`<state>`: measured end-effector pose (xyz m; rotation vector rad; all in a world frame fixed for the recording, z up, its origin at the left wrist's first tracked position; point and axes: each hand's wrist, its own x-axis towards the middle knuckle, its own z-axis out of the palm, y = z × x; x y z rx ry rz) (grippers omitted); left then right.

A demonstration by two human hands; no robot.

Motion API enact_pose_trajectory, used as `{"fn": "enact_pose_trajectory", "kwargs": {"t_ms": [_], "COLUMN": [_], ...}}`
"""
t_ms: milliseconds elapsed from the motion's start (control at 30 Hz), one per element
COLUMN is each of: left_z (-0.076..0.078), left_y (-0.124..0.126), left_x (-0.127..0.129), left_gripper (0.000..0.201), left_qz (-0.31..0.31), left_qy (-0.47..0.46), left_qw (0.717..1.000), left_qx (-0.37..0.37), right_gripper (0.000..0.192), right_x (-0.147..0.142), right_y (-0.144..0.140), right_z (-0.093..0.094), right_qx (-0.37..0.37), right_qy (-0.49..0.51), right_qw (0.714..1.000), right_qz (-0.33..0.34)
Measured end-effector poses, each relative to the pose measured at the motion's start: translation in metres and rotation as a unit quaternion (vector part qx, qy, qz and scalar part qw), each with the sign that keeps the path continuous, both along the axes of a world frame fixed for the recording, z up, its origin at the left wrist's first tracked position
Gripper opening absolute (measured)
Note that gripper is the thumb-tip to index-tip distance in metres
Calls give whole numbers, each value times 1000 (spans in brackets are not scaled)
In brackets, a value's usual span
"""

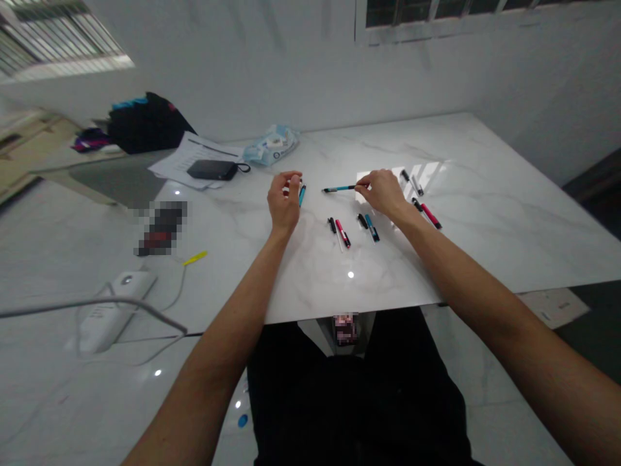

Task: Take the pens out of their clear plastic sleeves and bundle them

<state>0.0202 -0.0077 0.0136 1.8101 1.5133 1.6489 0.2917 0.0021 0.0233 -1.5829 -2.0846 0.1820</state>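
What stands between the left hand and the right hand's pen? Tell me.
A blue pen part beside the left hand, held or loose, I cannot tell. Past it, nothing visible stands before the blue-and-black pen in the right hand.

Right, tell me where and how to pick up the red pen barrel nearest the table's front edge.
Pinch the red barrel at mid-length, probably from above and slightly right: it is slim and lies flat, with a black piece and a thin white rod close on its left.

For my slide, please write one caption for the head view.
At a white table, the right hand pinches a blue-and-black pen; the left hand is near another blue piece.
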Motion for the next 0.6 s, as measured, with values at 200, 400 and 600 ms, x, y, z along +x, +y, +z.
{"fn": "enact_pose_trajectory", "kwargs": {"t_ms": [200, 400, 600], "left_z": [-9, -11, -9], "left_y": [5, 0, 2], "left_x": [-11, -17, -23], "left_gripper": [13, 21, 26], "left_qz": [56, 89, 120], "left_qy": [108, 208, 165], "left_qw": [990, 969, 970], "left_qx": [-78, -100, -134], "right_gripper": [34, 43, 41], "right_x": [-4, -13, -35], "right_y": [-6, -8, 1], "right_z": [-2, -7, 1], "right_qx": [-39, -75, -130], "right_qy": [-35, -8, 26], "right_qw": [999, 997, 990], "right_qz": [-2, 18, 55]}}
